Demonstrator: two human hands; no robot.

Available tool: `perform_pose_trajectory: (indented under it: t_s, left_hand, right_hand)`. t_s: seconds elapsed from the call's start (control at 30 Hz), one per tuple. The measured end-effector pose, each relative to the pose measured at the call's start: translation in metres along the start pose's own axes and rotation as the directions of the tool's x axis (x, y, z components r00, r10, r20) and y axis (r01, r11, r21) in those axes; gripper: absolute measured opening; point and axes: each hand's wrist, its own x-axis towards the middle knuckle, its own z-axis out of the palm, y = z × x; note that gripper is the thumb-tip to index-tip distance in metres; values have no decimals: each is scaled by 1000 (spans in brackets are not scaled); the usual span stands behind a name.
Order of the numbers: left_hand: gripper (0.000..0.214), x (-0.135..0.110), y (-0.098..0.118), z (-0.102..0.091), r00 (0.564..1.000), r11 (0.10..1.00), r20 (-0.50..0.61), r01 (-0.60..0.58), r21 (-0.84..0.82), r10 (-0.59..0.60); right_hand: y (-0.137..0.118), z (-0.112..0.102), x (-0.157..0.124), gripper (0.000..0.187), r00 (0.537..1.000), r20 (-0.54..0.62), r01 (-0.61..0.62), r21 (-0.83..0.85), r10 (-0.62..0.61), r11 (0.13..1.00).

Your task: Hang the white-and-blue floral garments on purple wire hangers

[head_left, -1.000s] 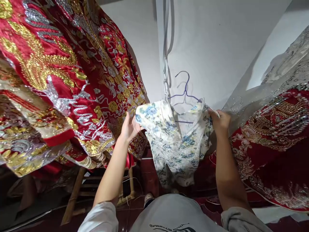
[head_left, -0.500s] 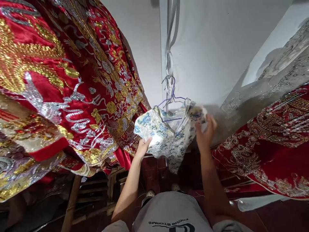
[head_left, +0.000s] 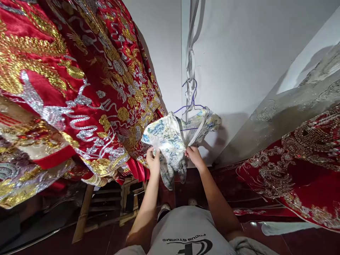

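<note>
A white blouse (head_left: 170, 136) with a blue and yellow floral print hangs on a purple wire hanger (head_left: 193, 101). The hanger's hook is caught in a pale strap or cord (head_left: 190, 63) against the wall. My left hand (head_left: 153, 159) is closed at the blouse's left side, thumb and fingers pinching the cloth below the sleeve. At the front opening, my right hand (head_left: 195, 156) grips the edge of the cloth near the bottom of the neckline. The lower part of the blouse droops in folds between and below my hands.
Red garments (head_left: 117, 81) with gold and silver embroidery hang close on the left. A beaded red garment (head_left: 305, 177) and a sheer pale one (head_left: 281, 109) are on the right. A wooden chair-like frame (head_left: 106, 205) stands low on the left. Behind the hanger is a white wall (head_left: 239, 53).
My right hand has moved from the right sleeve in to the front opening and closed on the cloth. My left hand has shifted slightly left; the blouse's lower part now hangs bunched.
</note>
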Motion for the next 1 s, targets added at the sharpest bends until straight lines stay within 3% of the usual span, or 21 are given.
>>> perform_pose_trajectory:
  t_s: [0.03, 0.07, 0.13, 0.2, 0.27, 0.33, 0.43, 0.67, 0.77, 0.9, 1.0]
  left_hand:
    - [43, -8, -3, 3, 984, 986, -107, -133, 103, 144]
    - [42, -19, -6, 8, 953, 949, -133, -243, 199, 272]
    - [40, -42, -11, 22, 914, 876, 25, -395, 275, 405]
    - [35, -63, -14, 42, 874, 865, 296, -454, 214, 385]
    - [19, -79, -14, 63, 826, 884, 463, -437, 167, 321]
    - [6, -88, -12, 82, 817, 894, 507, -412, 179, 275]
    - [19, -95, -6, 98, 820, 890, 506, -411, 198, 267]
    - [20, -118, 1, 116, 756, 865, 606, -455, 212, 249]
    - [18, -115, 2, 122, 709, 815, 673, -507, 279, 211]
    - [15, -86, 13, 118, 631, 789, 761, -541, 292, 151]
    - [17, -49, 48, 111, 624, 845, 729, -520, 122, 279]
  right_hand:
    - [2, -2, -5, 55, 1000, 5, 11, 15, -11, 1000]
    - [3, -4, -10, 56, 999, 12, 29, 31, -29, 999]
    - [4, -9, -21, 59, 996, 31, 77, 49, -78, 996]
    - [2, -14, -30, 60, 989, 65, 131, 33, -133, 991]
    - [-3, -21, -37, 61, 978, 113, 176, 1, -175, 984]
    - [-11, -31, -41, 61, 969, 154, 198, -13, -194, 980]
    - [-36, -48, -40, 56, 968, 164, 188, 43, -193, 981]
    - [-140, -70, 2, 40, 972, 35, 227, 107, -231, 968]
    - [-175, -70, 15, 34, 965, -25, 264, 106, -263, 959]
    - [-186, -66, 13, 34, 943, -16, 333, 101, -333, 937]
    - [-181, -61, 4, 32, 934, 21, 355, 88, -358, 931]
